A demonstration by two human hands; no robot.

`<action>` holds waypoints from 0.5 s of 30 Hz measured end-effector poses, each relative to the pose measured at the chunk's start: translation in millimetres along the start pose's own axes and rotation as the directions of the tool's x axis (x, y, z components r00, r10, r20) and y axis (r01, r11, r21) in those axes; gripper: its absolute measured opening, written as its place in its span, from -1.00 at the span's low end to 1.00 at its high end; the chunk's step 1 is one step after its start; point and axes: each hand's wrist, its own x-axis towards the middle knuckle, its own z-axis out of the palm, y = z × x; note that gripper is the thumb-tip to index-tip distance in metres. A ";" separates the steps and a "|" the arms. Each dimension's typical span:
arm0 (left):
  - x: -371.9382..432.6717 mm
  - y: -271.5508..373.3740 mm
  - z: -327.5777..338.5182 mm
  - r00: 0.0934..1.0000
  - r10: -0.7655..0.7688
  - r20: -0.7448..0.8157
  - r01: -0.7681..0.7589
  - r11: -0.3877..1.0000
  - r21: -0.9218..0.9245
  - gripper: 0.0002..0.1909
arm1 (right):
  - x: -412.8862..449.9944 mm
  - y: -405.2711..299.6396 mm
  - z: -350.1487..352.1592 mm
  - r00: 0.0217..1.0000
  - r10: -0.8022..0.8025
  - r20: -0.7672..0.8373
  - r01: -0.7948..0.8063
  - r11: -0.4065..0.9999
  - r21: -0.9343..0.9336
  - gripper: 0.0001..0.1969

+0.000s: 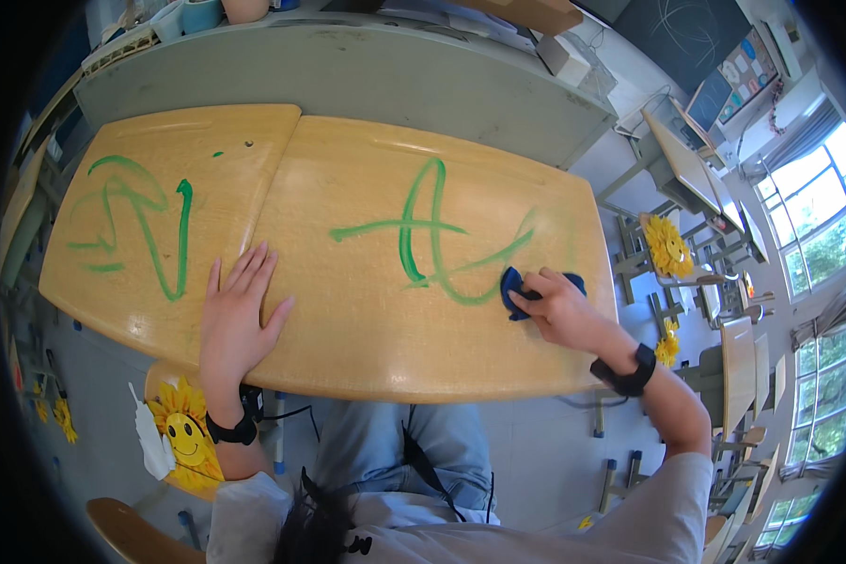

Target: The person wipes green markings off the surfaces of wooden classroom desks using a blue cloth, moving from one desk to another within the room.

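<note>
My right hand (560, 308) grips a dark blue cloth (513, 292), pressed on the right part of the wooden desktop (352, 317). Just left of the cloth run looping green paint-like strokes (437, 233), with fainter green smears above it. My left hand (243, 310) lies flat with fingers spread near the seam between the two desktops, holding nothing. More green strokes (183, 240) mark the left desktop (148, 317), some bold and some faded. Each wrist wears a black band. The cloth is partly hidden under my right hand.
A grey-green cabinet or desk panel (338, 77) borders the far edge, with pots and a cardboard box (529, 14) on top. Left of my legs, a stool or chair seat carries a yellow sunflower cushion (187, 433). Several desks and chairs stand at the right by the windows.
</note>
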 end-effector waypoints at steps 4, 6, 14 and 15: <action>0.3 2.0 -1.8 1.000 -0.002 0.011 0.002 1.000 0.004 -0.46 | 14.8 32.3 1.5 0.969 0.244 0.039 -0.239 0.966 -0.103 -0.68; -1.0 1.5 -3.6 1.000 -0.008 0.014 0.008 1.000 0.003 -0.46 | 38.6 68.6 1.5 0.926 0.377 -0.036 -0.370 0.881 -0.295 -0.75; 8.5 6.2 3.7 0.999 0.042 -0.011 -0.042 0.998 -0.047 -0.47 | 55.2 132.7 -4.6 0.758 0.652 -0.010 -0.618 0.713 -0.332 -0.82; 6.9 3.6 3.8 0.999 0.040 -0.018 -0.040 0.998 -0.043 -0.47 | 55.2 119.4 -5.8 0.789 0.610 0.070 -0.570 0.771 -0.284 -0.81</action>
